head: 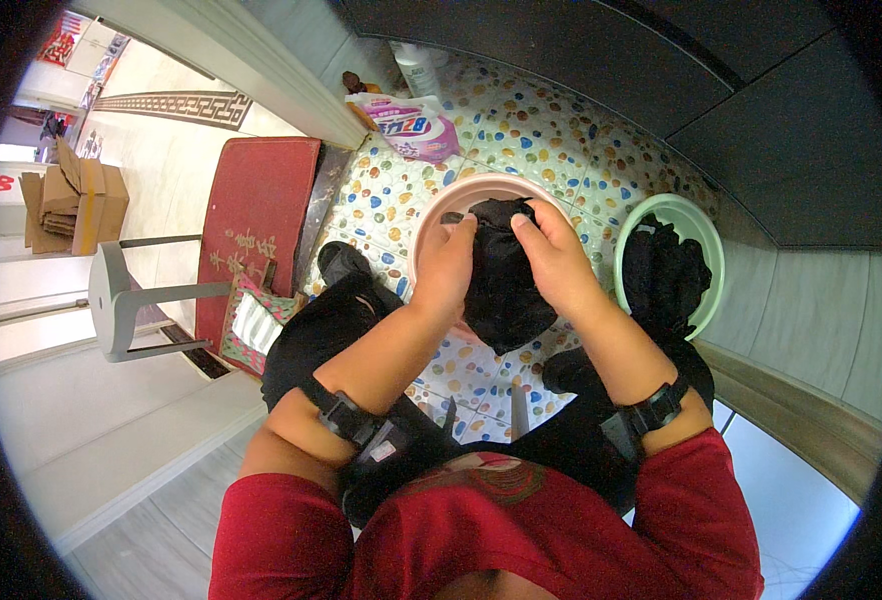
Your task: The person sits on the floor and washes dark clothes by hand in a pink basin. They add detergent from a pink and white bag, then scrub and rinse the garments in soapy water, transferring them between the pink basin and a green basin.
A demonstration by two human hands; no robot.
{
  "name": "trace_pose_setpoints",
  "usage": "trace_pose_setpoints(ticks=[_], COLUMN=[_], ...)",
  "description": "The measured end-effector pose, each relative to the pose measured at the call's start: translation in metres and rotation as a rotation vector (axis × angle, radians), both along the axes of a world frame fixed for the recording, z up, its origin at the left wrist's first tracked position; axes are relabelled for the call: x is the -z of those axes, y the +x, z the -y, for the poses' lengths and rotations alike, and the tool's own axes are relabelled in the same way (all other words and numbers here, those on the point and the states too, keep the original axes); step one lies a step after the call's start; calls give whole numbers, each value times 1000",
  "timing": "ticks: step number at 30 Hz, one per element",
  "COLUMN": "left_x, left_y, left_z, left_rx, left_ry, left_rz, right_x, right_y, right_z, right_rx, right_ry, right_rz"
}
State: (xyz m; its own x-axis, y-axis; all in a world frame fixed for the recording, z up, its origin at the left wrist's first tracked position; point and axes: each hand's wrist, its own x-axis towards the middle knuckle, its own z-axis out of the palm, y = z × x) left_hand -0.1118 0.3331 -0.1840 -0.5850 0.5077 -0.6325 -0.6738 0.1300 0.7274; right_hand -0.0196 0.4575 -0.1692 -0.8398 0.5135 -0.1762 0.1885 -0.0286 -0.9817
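Note:
A dark wet-looking cloth garment hangs bunched between my two hands over a pink plastic basin. My left hand grips its upper left edge, thumb on top. On the other side my right hand pinches the upper right edge between thumb and fingers. The cloth covers most of the basin's inside, so what lies in it is hidden. To the right stands a pale green basin with more black cloth heaped in it.
Beyond the pink basin are a detergent bag and a white bottle on the pebble-patterned tile floor. Leftward lie a red doormat, a grey stool on its side and cardboard boxes. Dark cabinet panels curve along the far side.

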Motion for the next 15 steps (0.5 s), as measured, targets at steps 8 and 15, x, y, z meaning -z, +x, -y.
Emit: trace_pose_setpoints(ticks=[8,15], left_x=[-18,-46], left_y=[-3,-4], left_z=[-13,-17], left_rx=[265,288], left_ry=[-165,-7], left_rz=[-465,189], right_x=[-10,-40], right_y=[1,8], right_z=[0,22], right_rx=[103,-236], right_ry=[38,163], right_rz=[-145,-198])
